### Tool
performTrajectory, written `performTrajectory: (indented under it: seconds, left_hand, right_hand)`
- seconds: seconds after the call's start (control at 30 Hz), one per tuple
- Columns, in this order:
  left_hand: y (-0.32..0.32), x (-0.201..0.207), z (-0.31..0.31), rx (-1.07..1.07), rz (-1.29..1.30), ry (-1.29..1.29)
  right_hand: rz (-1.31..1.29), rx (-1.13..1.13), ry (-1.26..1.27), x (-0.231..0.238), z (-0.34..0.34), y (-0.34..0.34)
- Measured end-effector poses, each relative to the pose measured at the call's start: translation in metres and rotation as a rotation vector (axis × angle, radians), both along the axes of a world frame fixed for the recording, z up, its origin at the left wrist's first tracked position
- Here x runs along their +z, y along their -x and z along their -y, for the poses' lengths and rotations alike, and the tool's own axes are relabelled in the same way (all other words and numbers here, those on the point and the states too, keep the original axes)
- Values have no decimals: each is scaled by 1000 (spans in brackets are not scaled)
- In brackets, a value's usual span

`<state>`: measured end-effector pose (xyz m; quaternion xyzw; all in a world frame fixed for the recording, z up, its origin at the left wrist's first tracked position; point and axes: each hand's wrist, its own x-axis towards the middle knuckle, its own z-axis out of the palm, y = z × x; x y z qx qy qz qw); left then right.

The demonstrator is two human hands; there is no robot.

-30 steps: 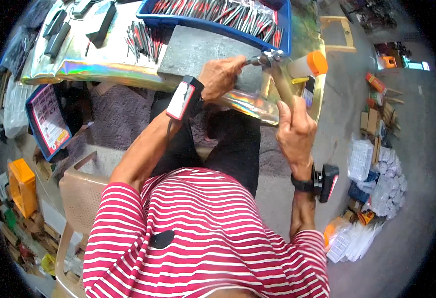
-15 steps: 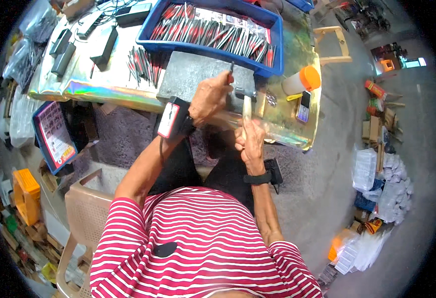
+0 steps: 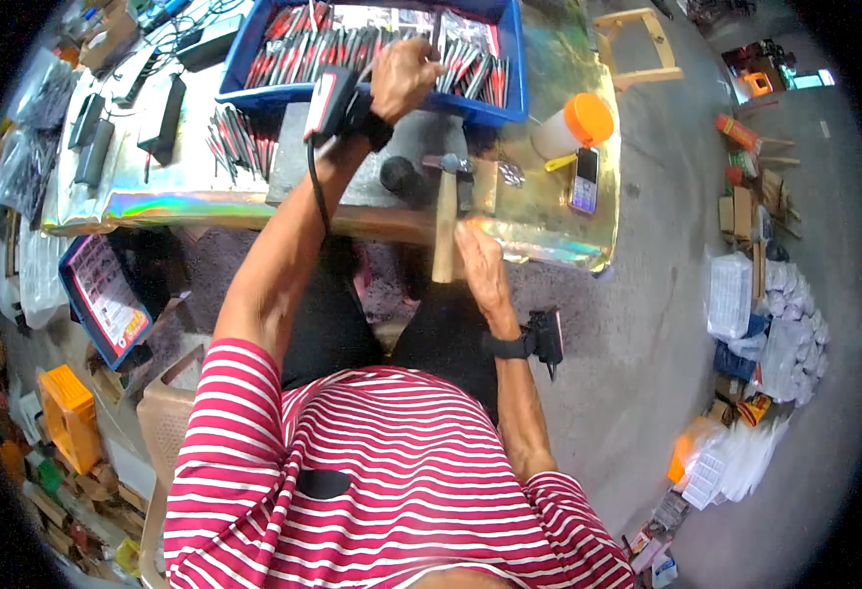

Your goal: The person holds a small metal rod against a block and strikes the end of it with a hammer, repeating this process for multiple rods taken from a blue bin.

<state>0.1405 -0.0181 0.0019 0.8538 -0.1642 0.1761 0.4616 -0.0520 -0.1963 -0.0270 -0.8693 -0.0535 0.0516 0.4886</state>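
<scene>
My left hand [image 3: 406, 77] reaches over the near side of a blue bin [image 3: 377, 100], fingers closed on a slim tool [image 3: 438, 29] that points away from me. Similar slim red, black and silver tools [image 3: 323, 47] fill the bin. My right hand [image 3: 483, 260] is at the table's front edge, fingers loosely stretched, beside the wooden handle of a hammer [image 3: 446, 226] and not wrapped round it. The hammer's head rests on a grey slab [image 3: 298, 162], its handle jutting toward me. Left of it on the slab is a round black object [image 3: 401, 177].
A bundle of slim tools [image 3: 240, 139] lies left of the slab, with black boxes [image 3: 163, 118] beyond. To the right are small metal pieces [image 3: 510, 174], an orange-lidded jar [image 3: 573, 126] and a phone [image 3: 584, 181]. A plastic chair [image 3: 161, 402] stands at my left.
My left hand has moved away from me, from the slab to the bin, with the slim tool. My right hand has let go of the hammer, which now rests on the slab.
</scene>
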Motion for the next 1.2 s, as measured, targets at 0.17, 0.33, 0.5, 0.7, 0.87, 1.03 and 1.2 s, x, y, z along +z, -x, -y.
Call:
performTrajectory:
  seconds: [0.17, 0.33, 0.5, 0.7, 0.87, 1.03, 1.2]
  left_hand:
    - [-28, -8, 15, 82, -131, -210]
    - [-43, -24, 24, 74, -205, -242]
    - [-44, -31, 38, 86, -145, -235]
    - [-35, -37, 39, 123, -13, -67]
    - [17, 10, 26, 91, -196, 349]
    - [85, 18, -24, 85, -95, 522]
    - [153, 5, -88, 325, -140, 692]
  right_hand:
    - [-195, -225, -435, 1, 23, -12]
    - [-44, -363, -291, -14, 46, -45]
    - [112, -429, 35, -54, 63, -69]
    - [204, -415, 176, -48, 57, -73]
    - [296, -336, 346, -47, 61, -76]
    - [397, -256, 396, -53, 64, -82]
    - [469, -125, 572, -56, 65, -87]
